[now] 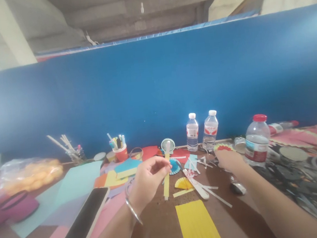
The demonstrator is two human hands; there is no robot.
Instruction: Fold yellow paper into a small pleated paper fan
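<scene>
My left hand (153,175), with a bangle on its wrist, pinches a narrow yellow strip (166,187) with whitish ends, held upright over the table. Stretched out to the right, my right hand (228,160) is beside a red and pale-green paper piece (223,148) and several white paper scraps (205,162); its fingertips are hard to make out. Below the hands lies a creased yellow paper sheet (198,225). Near it are a folded yellow paper fan (183,183), a blue pleated paper piece (175,166) and a white stick-like tool (199,189).
Two water bottles (192,132) stand by the blue partition (149,89), and a larger red-capped bottle (256,140) is close to my right arm. A phone (81,223) lies on coloured paper (76,181) at left. A cup of pens (120,154) stands behind.
</scene>
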